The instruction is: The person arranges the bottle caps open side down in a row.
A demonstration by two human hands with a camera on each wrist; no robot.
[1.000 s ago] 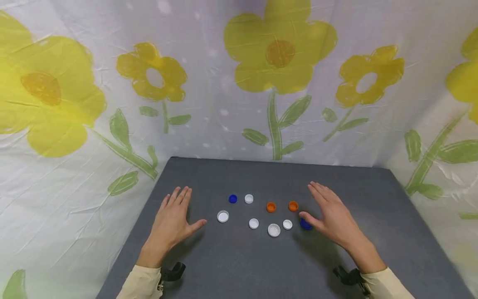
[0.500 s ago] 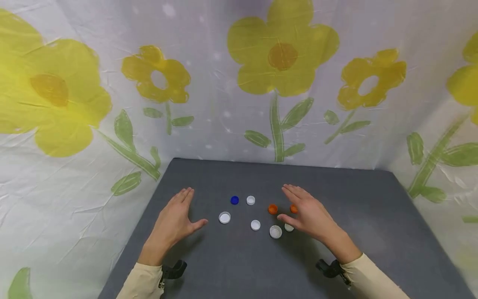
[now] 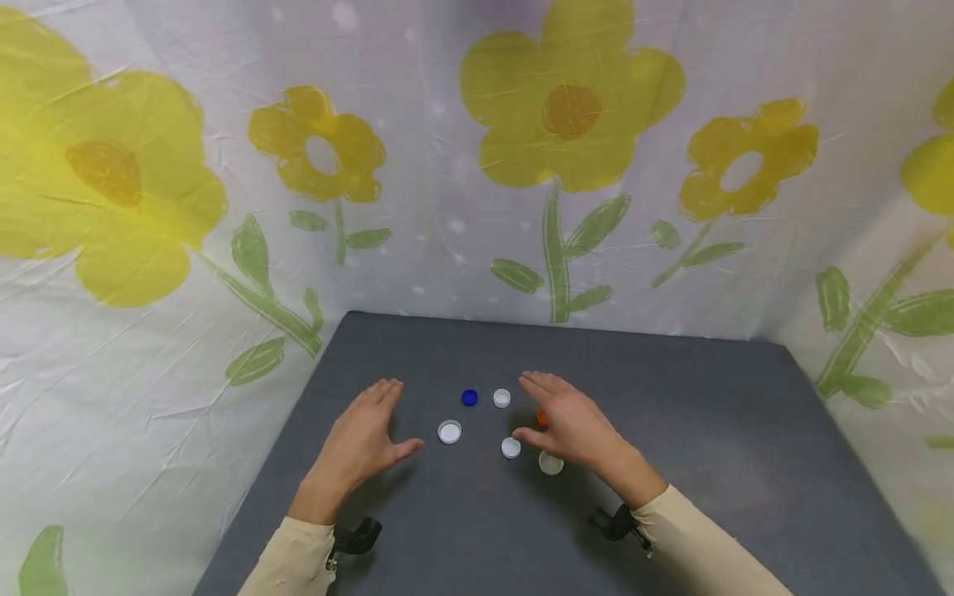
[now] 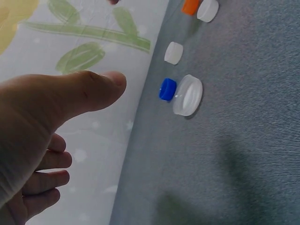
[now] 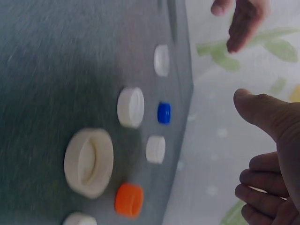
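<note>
Both hands hang above a dark grey table, fingers extended, holding nothing. My left hand (image 3: 363, 439) hovers left of a wide, clear-rimmed white bottle cap (image 3: 450, 432). Over the right part of the cap group is my right hand (image 3: 570, 426), its thumb above a white cap (image 3: 510, 448). A small blue cap (image 3: 469, 398) and another white cap (image 3: 502, 398) lie between the hands. Partly covered by the right hand are an orange cap (image 5: 129, 200) and a large white cap (image 5: 89, 162). One more white cap (image 5: 79, 219) is cut off in the right wrist view.
The table (image 3: 715, 463) ends at a back edge against a pale curtain (image 3: 417, 165) printed with yellow flowers. Curtain also hangs along both sides. A black wrist mount (image 3: 358, 536) sits below the left hand, and another mount (image 3: 613, 523) below the right.
My right hand has swept left across the caps, from the right end of the group toward its middle. My left hand has shifted slightly right. The caps seem unmoved.
</note>
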